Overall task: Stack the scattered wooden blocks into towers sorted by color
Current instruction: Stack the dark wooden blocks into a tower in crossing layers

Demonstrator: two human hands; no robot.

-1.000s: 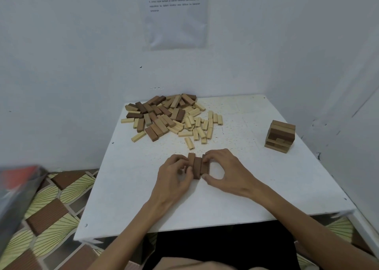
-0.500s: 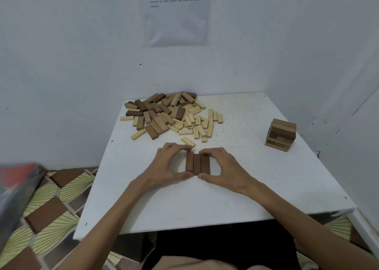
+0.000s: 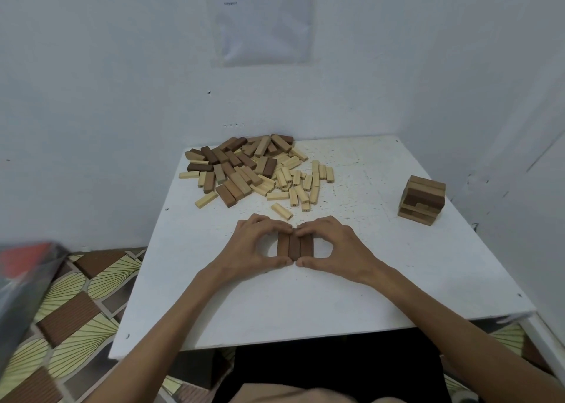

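Note:
Three dark brown blocks (image 3: 295, 246) lie flat side by side in a tight row at the middle of the white table (image 3: 397, 274). My left hand (image 3: 255, 245) and my right hand (image 3: 337, 246) frame the row, fingertips pressed on its far end and thumbs on its near end. A scattered pile of blocks (image 3: 253, 171) in dark brown, mid brown and pale wood lies at the far left of the table. A short tower of mid-brown blocks (image 3: 422, 199) with darker layers stands at the right.
White walls close the table in at the back and on the right. A printed sheet (image 3: 263, 17) hangs on the back wall. Patterned floor mats (image 3: 70, 304) show to the left, below the table edge. A blurred dark object (image 3: 21, 283) fills the lower left.
The three dark blocks went from loosely held to squared up flat in a row. Both hands shifted from gripping the sides to pinching the row's ends between fingers and thumbs.

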